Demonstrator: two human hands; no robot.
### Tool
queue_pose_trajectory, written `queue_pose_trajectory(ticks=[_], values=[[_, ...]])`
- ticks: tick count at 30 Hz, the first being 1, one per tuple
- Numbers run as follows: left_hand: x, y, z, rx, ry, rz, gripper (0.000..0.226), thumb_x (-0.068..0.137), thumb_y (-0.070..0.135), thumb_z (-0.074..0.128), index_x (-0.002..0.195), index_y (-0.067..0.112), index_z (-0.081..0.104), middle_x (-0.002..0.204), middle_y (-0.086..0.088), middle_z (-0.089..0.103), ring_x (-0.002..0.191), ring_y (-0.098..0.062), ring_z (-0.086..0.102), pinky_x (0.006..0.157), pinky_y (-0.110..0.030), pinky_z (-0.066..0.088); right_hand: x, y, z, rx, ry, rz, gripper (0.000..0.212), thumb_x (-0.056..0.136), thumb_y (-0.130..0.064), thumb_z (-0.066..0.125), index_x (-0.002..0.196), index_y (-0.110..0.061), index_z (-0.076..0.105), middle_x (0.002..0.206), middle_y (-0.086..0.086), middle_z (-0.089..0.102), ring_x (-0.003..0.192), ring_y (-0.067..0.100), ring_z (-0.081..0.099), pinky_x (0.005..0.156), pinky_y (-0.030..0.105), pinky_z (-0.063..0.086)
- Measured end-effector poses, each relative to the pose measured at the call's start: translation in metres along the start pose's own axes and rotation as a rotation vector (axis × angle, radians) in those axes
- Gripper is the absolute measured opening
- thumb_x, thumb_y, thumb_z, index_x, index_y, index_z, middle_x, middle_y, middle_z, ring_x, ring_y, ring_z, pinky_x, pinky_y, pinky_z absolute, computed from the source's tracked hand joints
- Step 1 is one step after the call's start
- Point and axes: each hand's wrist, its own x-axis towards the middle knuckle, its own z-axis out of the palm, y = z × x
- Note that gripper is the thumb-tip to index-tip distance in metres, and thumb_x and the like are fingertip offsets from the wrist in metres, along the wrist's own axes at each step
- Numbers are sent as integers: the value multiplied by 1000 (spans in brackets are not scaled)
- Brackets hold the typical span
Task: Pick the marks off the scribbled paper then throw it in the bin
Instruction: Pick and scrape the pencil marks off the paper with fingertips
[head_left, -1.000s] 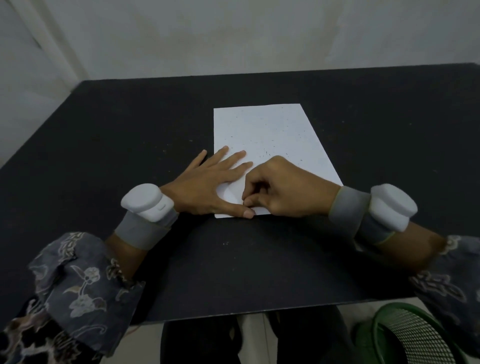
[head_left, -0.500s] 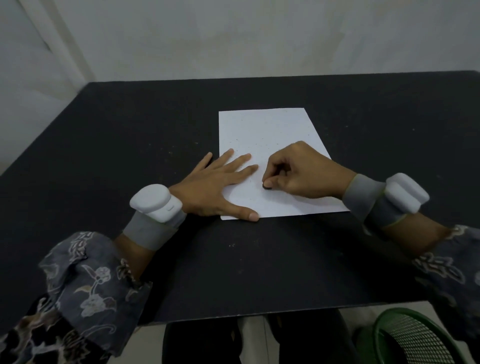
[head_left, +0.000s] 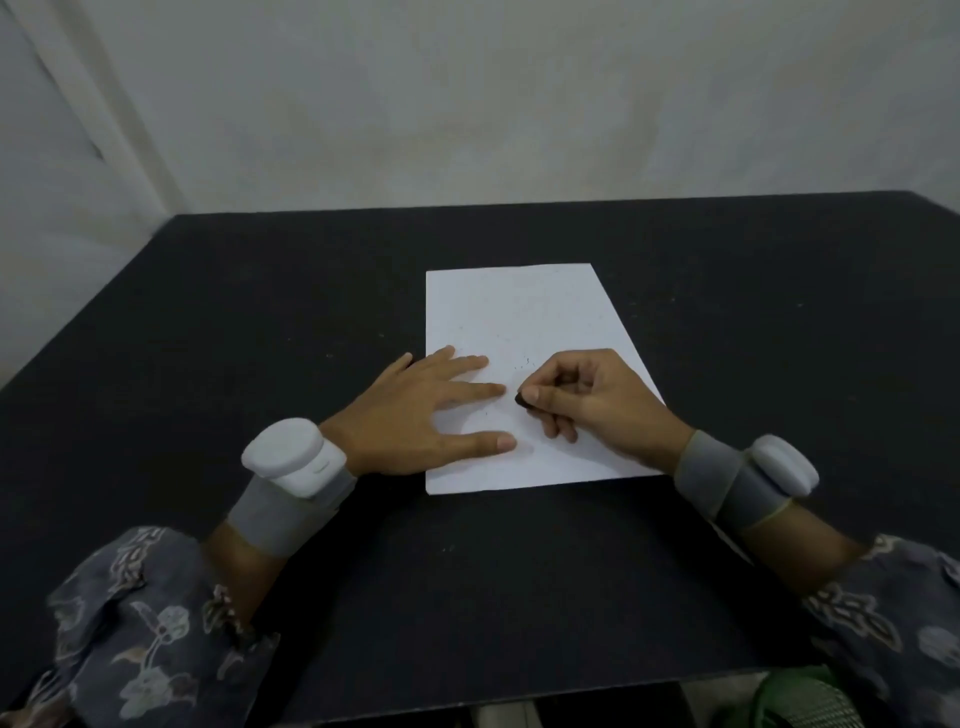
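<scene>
The paper (head_left: 524, 332) lies flat on the black table (head_left: 260, 312), under both hands. Left hand (head_left: 415, 415): fingers straight and spread, pressing the sheet's left half. Right hand (head_left: 597, 405): fingers curled, pinching a small dark eraser (head_left: 521, 399) whose tip touches the sheet. The green bin (head_left: 805, 701) sits below the table's near right edge

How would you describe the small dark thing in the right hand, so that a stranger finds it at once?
Start from the black table, then the white paper at its middle. The right hand rests on the paper's right side, and the small dark piece sticks out of its pinched fingertips. It is the only dark solid thing on the sheet.
</scene>
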Motion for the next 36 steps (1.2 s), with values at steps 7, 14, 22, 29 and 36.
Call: queue_pose_trajectory(ticks=[7,14,22,29,36], values=[[22,6,3,45,574,134,8,90,21,67,88,15,71,80,6,71,64,-8,61,60,-17,44,5,2,-6,142,-49,-5,7,89,-2,60,87,2,65,71,12,64,53,21,55,45,23,43],[9,8,14,-112,541,180,39,82,59,52,94,24,61,91,12,62,83,-2,56,75,-15,42,4,3,-6,194,-45,-33,11,90,0,57,95,-1,67,69,10,60,54,19,54,46,23,43],[6,8,18,153,-22,169,91,70,89,15,137,44,-26,152,23,-24,138,6,-29,109,-15,-21,3,4,-9,169,-44,-62,16,91,0,55,97,-3,70,71,11,59,55,22,51,46,24,39],[6,7,17,184,-81,127,111,60,96,20,146,38,-19,156,17,-24,140,0,-29,116,-27,-16,-1,1,-12,73,-57,-80,13,86,-5,65,96,-2,70,66,7,62,52,16,53,47,24,40],[4,7,21,218,-55,75,119,52,100,13,150,37,-15,157,14,-25,140,-5,-31,118,-37,-15,-4,-8,-9,-157,-76,-22,10,82,-8,71,91,-11,73,73,-4,70,57,9,60,56,18,47]])
